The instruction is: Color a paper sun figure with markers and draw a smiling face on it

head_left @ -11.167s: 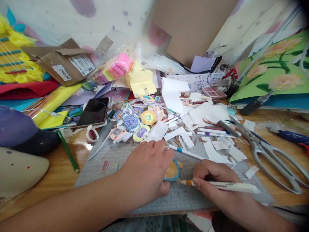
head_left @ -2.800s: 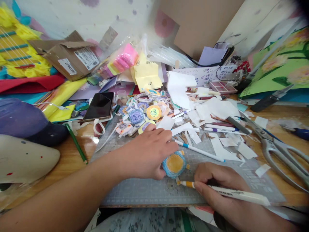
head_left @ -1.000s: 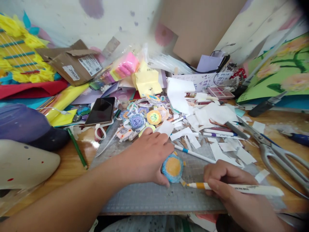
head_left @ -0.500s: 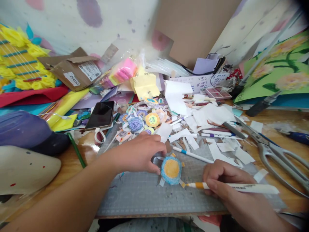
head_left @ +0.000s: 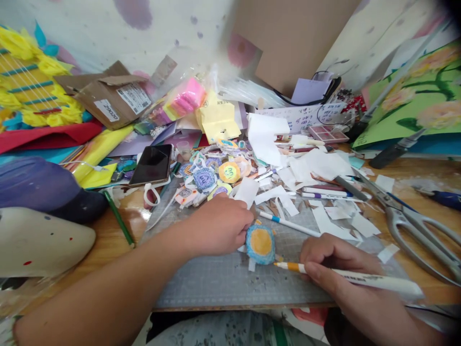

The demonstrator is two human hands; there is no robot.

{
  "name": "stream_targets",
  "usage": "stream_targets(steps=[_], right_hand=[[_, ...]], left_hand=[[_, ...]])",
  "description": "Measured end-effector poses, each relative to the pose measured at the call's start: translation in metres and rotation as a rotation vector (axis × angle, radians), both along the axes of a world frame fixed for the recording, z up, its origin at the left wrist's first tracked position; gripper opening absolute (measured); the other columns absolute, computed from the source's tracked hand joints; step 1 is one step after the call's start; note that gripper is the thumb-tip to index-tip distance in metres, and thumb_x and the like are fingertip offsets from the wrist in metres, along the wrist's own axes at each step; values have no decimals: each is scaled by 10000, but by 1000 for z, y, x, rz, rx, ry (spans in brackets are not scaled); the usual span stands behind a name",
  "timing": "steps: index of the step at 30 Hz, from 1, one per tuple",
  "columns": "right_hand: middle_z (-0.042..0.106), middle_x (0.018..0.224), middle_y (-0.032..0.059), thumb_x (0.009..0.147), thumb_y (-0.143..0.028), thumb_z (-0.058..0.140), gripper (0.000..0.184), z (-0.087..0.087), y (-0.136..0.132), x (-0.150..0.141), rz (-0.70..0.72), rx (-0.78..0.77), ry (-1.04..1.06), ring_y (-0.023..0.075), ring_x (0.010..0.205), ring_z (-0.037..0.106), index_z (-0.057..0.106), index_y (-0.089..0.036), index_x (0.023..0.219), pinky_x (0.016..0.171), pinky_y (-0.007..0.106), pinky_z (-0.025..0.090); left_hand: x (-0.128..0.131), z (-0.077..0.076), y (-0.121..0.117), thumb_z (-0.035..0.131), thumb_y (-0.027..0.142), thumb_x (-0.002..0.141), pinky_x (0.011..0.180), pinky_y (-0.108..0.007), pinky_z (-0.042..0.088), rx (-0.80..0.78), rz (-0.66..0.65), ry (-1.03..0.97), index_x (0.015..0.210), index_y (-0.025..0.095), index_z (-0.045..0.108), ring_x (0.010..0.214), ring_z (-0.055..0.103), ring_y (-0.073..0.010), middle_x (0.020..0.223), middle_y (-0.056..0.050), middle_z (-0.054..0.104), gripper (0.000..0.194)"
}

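Note:
A small paper disc (head_left: 260,241) with a blue rim and an orange centre lies over the grey cutting mat (head_left: 216,288), with short paper tabs sticking out around it. My left hand (head_left: 223,225) reaches in from the left, its fingers closed at the disc's left edge; the exact pinch is partly hidden. In my right hand (head_left: 334,266) is an orange marker (head_left: 378,282) with a white barrel, held like a pen. Its tip points left, close to the lower right tab of the disc. A white pen with a blue band (head_left: 288,224) lies just behind.
Several decorated paper discs (head_left: 204,179) are heaped behind my left hand. White paper scraps (head_left: 317,166) and pens spread at the back right. Large scissors (head_left: 406,226) lie on the right, a phone (head_left: 151,164) at the left, a green pencil (head_left: 118,218) near the cardboard box (head_left: 111,98).
My left fingers have closed in at the disc's left edge. The disc is turned and tilted slightly, and the marker tip has shifted a little left and up. The view has moved slightly.

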State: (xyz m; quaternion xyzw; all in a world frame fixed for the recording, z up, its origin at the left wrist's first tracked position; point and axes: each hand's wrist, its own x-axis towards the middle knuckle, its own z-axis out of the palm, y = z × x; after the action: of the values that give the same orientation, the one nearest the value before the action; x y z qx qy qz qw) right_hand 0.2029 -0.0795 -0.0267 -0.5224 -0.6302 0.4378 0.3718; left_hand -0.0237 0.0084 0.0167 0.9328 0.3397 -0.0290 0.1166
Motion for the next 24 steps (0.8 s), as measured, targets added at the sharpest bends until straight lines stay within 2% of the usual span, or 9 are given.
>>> stream_targets(steps=[6, 11, 16, 20, 24], right_hand=[[555, 608, -36, 865, -322, 556, 186, 7, -3, -2, 14, 123, -41, 140, 525, 504, 545, -257, 691, 452, 222, 413], [555, 570, -35, 851, -274, 539, 196, 10, 0, -8, 61, 128, -211, 132, 497, 515, 527, -235, 659, 447, 217, 411], [574, 564, -29, 834, -215, 524, 169, 10, 4, -16, 155, 220, -262, 123, 487, 521, 522, -224, 664, 454, 220, 403], [607, 605, -24, 839, -202, 527, 139, 9, 5, -18, 191, 252, -303, 124, 514, 553, 530, -227, 703, 476, 222, 414], [583, 583, -26, 841, -192, 514, 185, 9, 5, -17, 224, 260, -320, 123, 504, 540, 499, -223, 659, 470, 226, 403]], left_hand=[[8, 4, -11, 474, 202, 779, 648, -348, 388, 157, 44, -10, 697, 188, 533, 675, 575, -202, 734, -26, 609, 102], [8, -1, -16, 473, 191, 763, 631, -363, 373, 274, 6, -46, 690, 187, 537, 651, 557, -196, 709, -28, 602, 97], [7, -6, -20, 496, 191, 750, 612, -365, 360, 395, -52, -88, 670, 182, 549, 607, 538, -187, 677, -32, 597, 97], [6, -7, -21, 506, 195, 741, 599, -369, 361, 419, -73, -109, 662, 183, 555, 585, 529, -185, 660, -25, 588, 93], [7, -7, -21, 507, 198, 740, 587, -366, 360, 405, -76, -107, 660, 183, 558, 578, 525, -183, 658, -26, 587, 96]])
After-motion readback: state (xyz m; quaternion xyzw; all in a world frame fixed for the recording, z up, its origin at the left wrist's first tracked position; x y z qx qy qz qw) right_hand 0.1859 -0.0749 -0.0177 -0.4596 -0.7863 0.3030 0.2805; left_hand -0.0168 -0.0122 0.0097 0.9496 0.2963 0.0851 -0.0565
